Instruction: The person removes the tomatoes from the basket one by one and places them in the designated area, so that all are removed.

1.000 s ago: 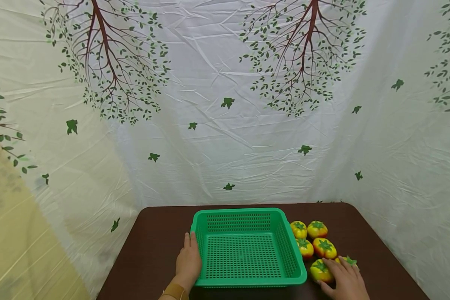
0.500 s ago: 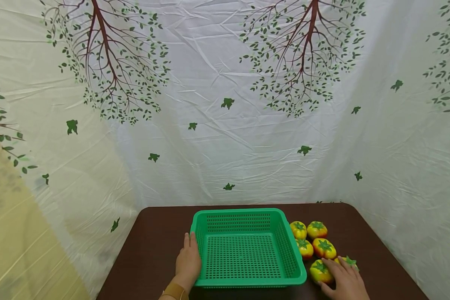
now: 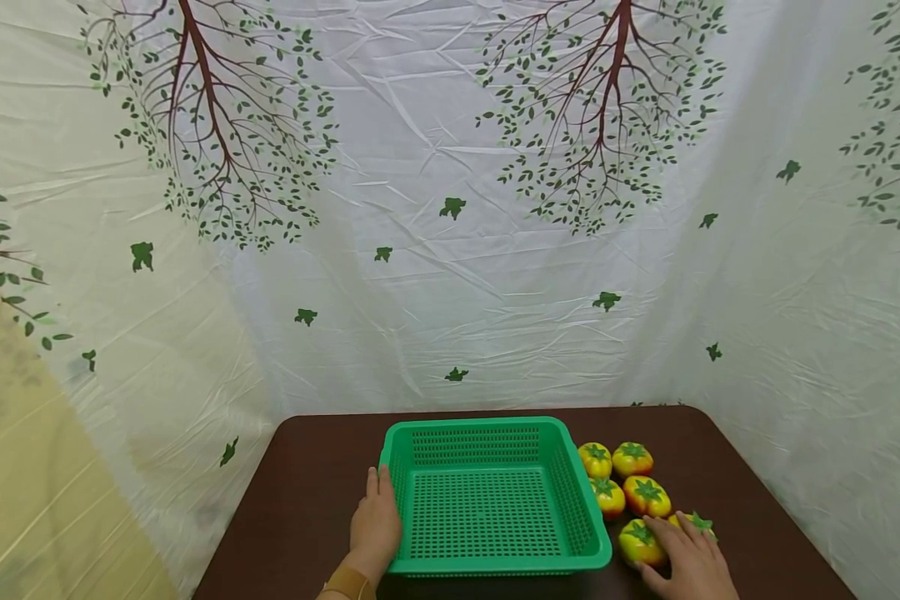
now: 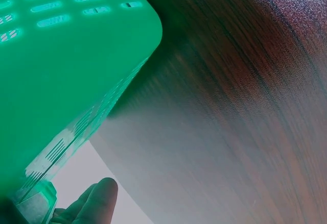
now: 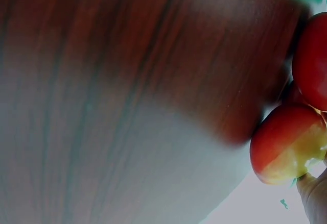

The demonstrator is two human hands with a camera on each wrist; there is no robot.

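Note:
A green plastic basket [image 3: 498, 566] with slotted walls stands on the brown table in the head view. Along its left rim rests my left hand [image 3: 376, 525], fingers straight; the left wrist view shows those fingers [image 4: 102, 201] on the outer side. To the basket's right, my right hand [image 3: 692, 567] holds a yellow-red persimmon [image 3: 637, 546] between thumb and index finger. Its other fingers lie over another persimmon [image 3: 703, 525], partly hidden. In the right wrist view, the thumb [image 5: 318, 196] meets a persimmon [image 5: 283, 142] at the right edge.
Several more persimmons, such as one [image 3: 647, 497] behind my right hand, sit close beside the basket's right wall. The dark wooden table [image 3: 311, 475] has rounded far corners. A white curtain [image 3: 450, 333] printed with trees and leaves hangs behind it.
The head view has shifted very slightly. Both hands, the basket and the persimmons keep their places.

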